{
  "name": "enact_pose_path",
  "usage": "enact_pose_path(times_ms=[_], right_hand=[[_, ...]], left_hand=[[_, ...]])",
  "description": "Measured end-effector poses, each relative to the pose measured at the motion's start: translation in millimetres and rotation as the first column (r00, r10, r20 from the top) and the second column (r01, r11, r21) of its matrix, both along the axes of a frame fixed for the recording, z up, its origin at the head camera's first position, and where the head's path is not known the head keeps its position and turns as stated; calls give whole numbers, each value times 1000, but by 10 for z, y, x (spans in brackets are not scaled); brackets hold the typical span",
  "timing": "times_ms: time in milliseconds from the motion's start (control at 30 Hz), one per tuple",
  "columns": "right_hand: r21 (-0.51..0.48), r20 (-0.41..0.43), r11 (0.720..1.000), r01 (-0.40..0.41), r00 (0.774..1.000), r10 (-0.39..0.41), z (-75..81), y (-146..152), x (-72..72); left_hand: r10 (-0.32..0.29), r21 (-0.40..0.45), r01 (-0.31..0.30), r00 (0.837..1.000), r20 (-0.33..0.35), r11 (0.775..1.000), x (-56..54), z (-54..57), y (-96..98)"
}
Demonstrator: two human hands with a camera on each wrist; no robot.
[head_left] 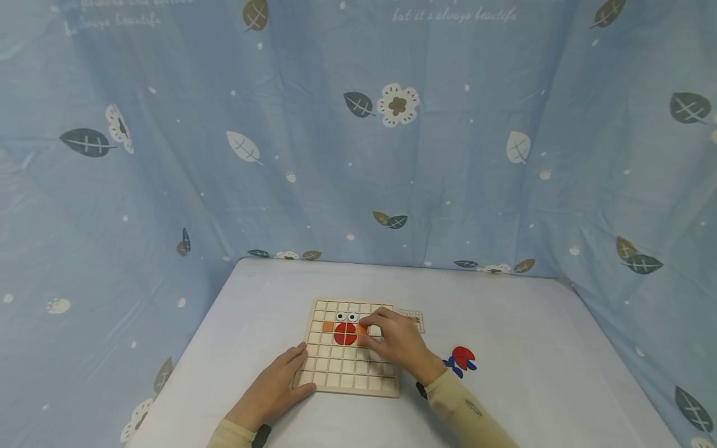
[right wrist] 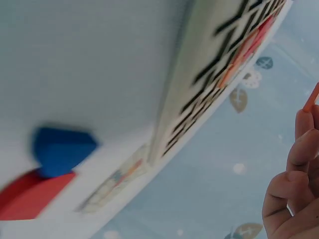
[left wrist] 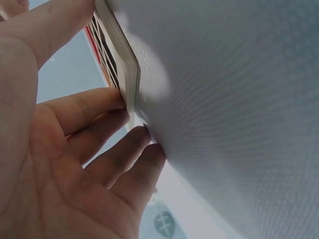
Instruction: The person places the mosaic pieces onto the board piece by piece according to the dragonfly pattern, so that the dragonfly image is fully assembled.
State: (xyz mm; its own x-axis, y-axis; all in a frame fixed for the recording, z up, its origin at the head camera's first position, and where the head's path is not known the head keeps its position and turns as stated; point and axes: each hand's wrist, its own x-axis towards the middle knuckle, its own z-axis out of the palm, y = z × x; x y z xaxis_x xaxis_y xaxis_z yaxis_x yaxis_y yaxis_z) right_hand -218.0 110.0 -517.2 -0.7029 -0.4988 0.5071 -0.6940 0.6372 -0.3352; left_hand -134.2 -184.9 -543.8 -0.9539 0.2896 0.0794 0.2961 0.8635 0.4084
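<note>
A wooden grid board point(head_left: 347, 379) lies on the table, carrying a red circle point(head_left: 345, 334) built from quarter pieces, two round eye pieces point(head_left: 346, 317) above it and an orange square point(head_left: 327, 326) on the left. My left hand point(head_left: 271, 387) rests along the board's left edge, its thumb by the near corner; in the left wrist view its fingertips touch the board's side point(left wrist: 130, 74). Over the board, right of the red circle, my right hand point(head_left: 402, 343) pinches a thin orange piece point(right wrist: 311, 97) between thumb and fingers. Those fingers partly cover the cells beneath.
A small pattern card point(head_left: 413, 320) lies at the board's right side. Loose red point(head_left: 463, 357) and blue pieces point(head_left: 456, 371) sit on the white table point(head_left: 521, 336) beside the right forearm. Blue patterned cloth point(head_left: 330, 162) hangs around the back and sides.
</note>
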Motion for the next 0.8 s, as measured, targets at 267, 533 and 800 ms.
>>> enact_pose_path(times_ms=[267,533,800], right_hand=[[68,-34,996,-50,998,52,87,-246,-143],[174,-22,979,-108,993,114,94,-504,-275],[268,101,955,-128,989,104,98,-699,-306]], left_hand=[[-10,8,10,1000,7,1000,2,8,-10],[-23,0,23,1000,10,1000,-13,8,-26],[-42,7,42,999,-20,999,-15,-19,-46]])
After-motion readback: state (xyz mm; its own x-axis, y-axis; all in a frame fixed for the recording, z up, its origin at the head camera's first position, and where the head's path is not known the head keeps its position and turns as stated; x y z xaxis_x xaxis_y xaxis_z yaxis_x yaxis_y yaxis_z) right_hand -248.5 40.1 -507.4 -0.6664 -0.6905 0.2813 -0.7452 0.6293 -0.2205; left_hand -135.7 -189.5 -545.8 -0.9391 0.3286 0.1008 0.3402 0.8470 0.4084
